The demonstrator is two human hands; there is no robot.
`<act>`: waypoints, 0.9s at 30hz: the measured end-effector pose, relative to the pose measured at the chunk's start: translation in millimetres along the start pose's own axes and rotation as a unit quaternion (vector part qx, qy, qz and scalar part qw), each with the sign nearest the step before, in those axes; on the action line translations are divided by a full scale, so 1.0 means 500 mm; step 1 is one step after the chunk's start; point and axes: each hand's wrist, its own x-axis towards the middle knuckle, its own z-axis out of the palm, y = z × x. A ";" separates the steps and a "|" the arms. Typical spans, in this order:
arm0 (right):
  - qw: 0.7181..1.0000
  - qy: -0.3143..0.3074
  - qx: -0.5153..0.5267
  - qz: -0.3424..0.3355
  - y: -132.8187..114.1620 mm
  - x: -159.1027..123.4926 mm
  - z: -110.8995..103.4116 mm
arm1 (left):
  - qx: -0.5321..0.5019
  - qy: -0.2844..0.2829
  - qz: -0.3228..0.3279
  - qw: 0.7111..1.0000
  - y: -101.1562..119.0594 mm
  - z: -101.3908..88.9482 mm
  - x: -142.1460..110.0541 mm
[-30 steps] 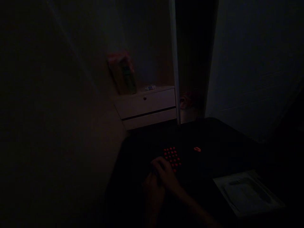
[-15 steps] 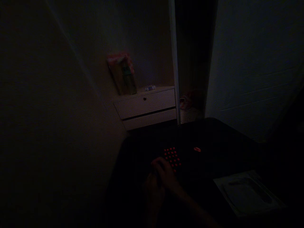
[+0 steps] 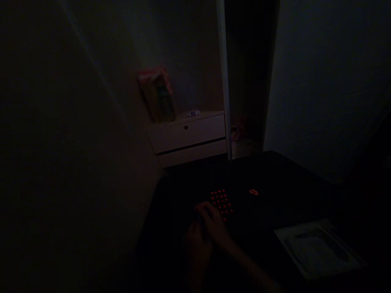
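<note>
The scene is very dark. My left hand (image 3: 198, 243) is low in the middle, its fingers curled in. Just above and to its right, my right hand (image 3: 214, 224) bends its fingers over towards the left one, and the two nearly meet. Whatever lies between the fingers is lost in shadow. Beyond my right hand, several small red dots (image 3: 221, 202) sit in neat rows on the dark table (image 3: 259, 171); the hand covers part of the pattern. A small orange-red piece (image 3: 253, 192) lies apart from them, to the right.
A pale flat packet (image 3: 317, 250) lies at the table's right front. Behind the table stands a drawer unit (image 3: 187, 136) bearing a red-topped bag (image 3: 155, 95) and a small shiny item (image 3: 193, 113). Walls rise on the left and right, with a dark doorway (image 3: 250, 73) between.
Both hands keep almost the same place, with only a slight shift of my left hand's fingers. The red dots and the orange-red piece have not moved.
</note>
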 end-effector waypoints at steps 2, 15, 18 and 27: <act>1.000 0.003 0.007 0.008 0.000 0.001 0.000 | -0.007 0.000 0.001 1.000 -0.002 0.002 0.000; 1.000 0.002 0.009 -0.004 0.002 0.000 0.001 | 0.024 0.021 0.033 0.999 -0.008 0.006 0.000; 1.000 0.000 0.005 -0.003 0.005 0.001 0.001 | 0.025 0.019 0.038 0.999 -0.008 0.005 0.002; 1.000 -0.008 0.001 0.000 -0.008 0.000 0.000 | 0.030 0.022 0.040 0.999 -0.008 0.007 0.002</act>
